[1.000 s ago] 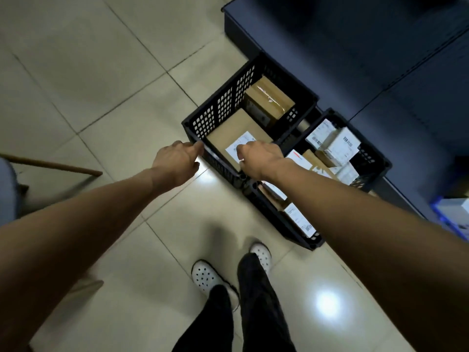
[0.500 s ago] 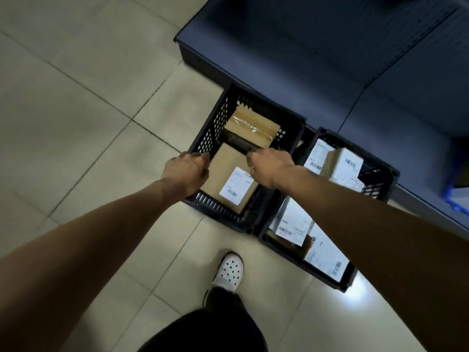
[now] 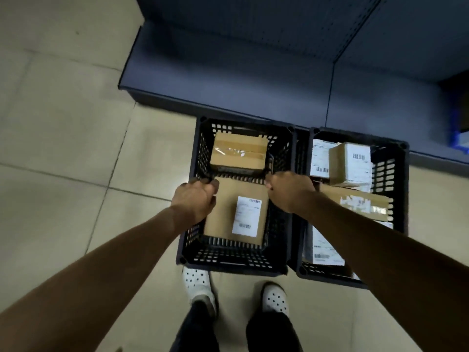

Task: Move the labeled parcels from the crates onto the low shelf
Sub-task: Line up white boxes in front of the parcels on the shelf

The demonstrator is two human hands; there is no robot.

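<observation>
While the fingers (image 3: 211,185) of the left hand (image 3: 194,200) curl over the ten o'clock corner of the flat brown cardboard parcel (image 3: 219,224), the fingers (image 3: 271,184) of the right hand (image 3: 289,191) curl over its two o'clock corner. The fingertips are hidden, so I cannot tell how deep either grip goes.

The parcel, white label upward, lies in the six o'clock half of the left black slotted plastic crate (image 3: 236,261). It looks broad, thin and stiff, and probably light. Its smooth board may slip, so opposite corners or edges seem the surest hold.

At twelve o'clock in this crate sits a taped brown carton (image 3: 238,154). At three o'clock stands the second black plastic crate (image 3: 399,174) with more labelled parcels. Beyond both, at twelve o'clock, runs the dark blue low shelf (image 3: 228,80), bordering the pale tiled floor (image 3: 63,123).
</observation>
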